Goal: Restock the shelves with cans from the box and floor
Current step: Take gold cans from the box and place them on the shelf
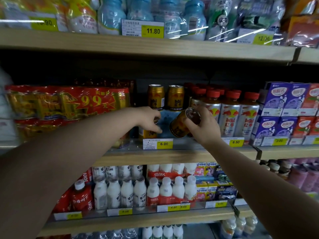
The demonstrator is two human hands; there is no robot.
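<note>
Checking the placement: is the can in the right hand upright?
No, the gold can in the right hand is tipped well over, its top facing the camera.

Two gold cans stand up straight at the back of the middle shelf. A third gold can tips sideways in the right hand. A fourth can stands in front, its top held by the left hand.
</note>
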